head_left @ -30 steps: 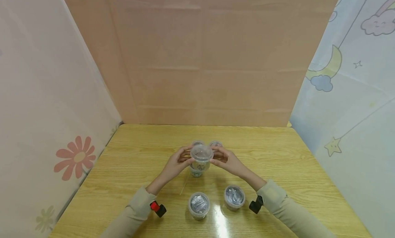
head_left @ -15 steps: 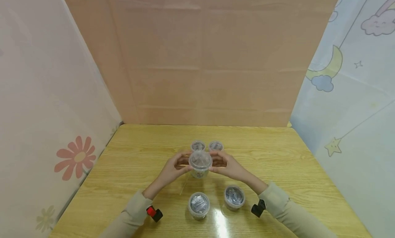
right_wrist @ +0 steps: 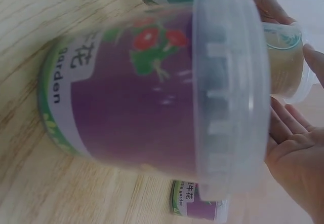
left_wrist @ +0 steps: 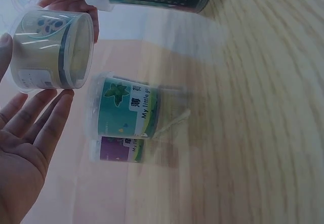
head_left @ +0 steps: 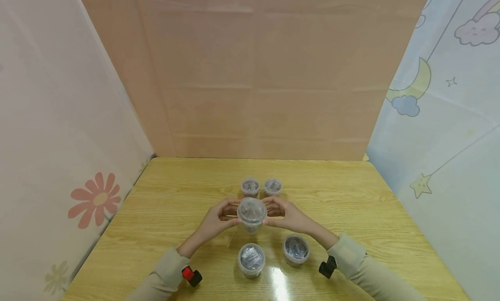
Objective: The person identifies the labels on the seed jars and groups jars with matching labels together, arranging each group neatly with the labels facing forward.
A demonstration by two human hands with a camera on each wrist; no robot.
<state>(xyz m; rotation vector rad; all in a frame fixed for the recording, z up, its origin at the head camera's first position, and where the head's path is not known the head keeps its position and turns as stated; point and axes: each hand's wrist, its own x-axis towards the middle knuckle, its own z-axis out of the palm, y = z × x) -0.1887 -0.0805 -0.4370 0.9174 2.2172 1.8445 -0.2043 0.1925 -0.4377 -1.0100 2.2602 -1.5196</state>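
Both hands hold a clear lidded plastic tub (head_left: 251, 212) in the air over the table. My left hand (head_left: 218, 218) has thumb and fingertips on its left side; my right hand (head_left: 287, 215) does likewise on the right. The left wrist view shows pale contents and a paw-like print on this tub (left_wrist: 43, 49). Beyond it a teal-labelled tub (left_wrist: 129, 107) stands on the table, partly covering a purple-labelled tub (left_wrist: 121, 149). Close to the right wrist camera stands another purple-labelled tub (right_wrist: 136, 92) with a frosted lid.
Nearest me on the wooden table (head_left: 187, 184) are a left front tub (head_left: 251, 260) and a right front tub (head_left: 296, 249), with silvery packets under their lids. Farther back stand a left rear tub (head_left: 250, 187) and a right rear tub (head_left: 273, 186). A cardboard-brown panel (head_left: 254, 75) bounds the back.
Both hands have brought the held tub toward me, from near the rear tubs to nearer the left front tub. The rear tubs, partly covered before, now show more fully.
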